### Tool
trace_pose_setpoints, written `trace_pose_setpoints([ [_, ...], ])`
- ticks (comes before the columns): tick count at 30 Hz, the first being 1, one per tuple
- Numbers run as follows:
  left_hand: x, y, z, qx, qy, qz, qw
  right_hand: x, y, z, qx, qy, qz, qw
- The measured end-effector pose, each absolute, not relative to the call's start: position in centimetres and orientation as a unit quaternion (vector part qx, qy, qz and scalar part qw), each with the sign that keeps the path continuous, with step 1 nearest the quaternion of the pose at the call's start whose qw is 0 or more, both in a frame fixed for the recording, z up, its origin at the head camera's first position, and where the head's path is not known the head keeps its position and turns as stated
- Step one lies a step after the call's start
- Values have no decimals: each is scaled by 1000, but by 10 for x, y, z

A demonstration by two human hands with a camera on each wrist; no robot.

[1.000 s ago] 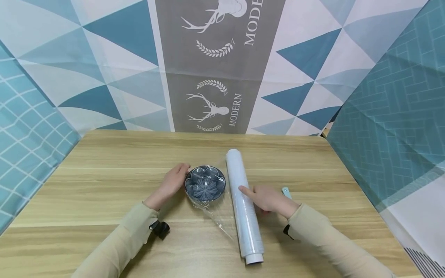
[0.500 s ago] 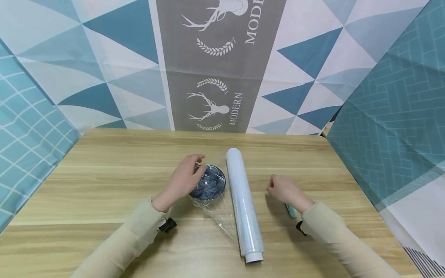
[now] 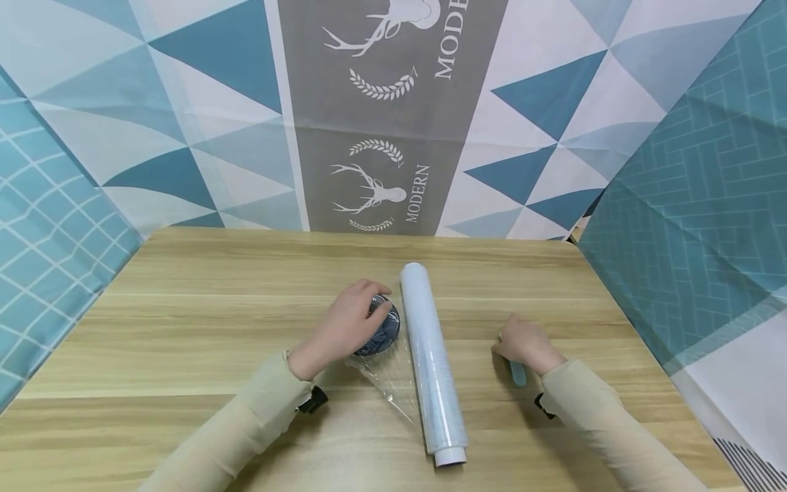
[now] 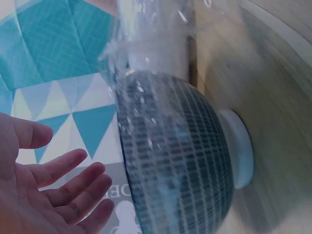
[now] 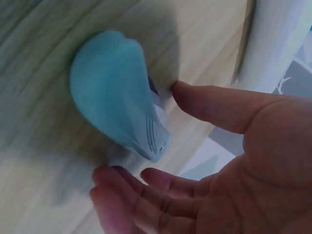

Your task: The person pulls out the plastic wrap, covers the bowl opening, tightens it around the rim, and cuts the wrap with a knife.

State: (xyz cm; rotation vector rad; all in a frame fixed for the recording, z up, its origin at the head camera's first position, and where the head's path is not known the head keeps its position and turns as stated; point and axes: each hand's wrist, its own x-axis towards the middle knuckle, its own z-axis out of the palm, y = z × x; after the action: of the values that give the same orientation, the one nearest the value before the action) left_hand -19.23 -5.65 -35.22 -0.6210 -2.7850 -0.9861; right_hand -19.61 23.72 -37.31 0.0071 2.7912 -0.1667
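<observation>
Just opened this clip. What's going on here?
A person works at a wooden table. The open left hand is over a dark bowl, with clear film reaching it from the roll alongside. The right hand is at a light blue tool, thumb and fingers apart around it, with no grip visible.
</observation>
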Motion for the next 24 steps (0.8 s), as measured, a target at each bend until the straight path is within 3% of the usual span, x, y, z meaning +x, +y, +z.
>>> trace_pose_setpoints([
  [24,-185,-42,-352,-226,-924,-300,68,-205,226,-373,-25,974,-152,164],
])
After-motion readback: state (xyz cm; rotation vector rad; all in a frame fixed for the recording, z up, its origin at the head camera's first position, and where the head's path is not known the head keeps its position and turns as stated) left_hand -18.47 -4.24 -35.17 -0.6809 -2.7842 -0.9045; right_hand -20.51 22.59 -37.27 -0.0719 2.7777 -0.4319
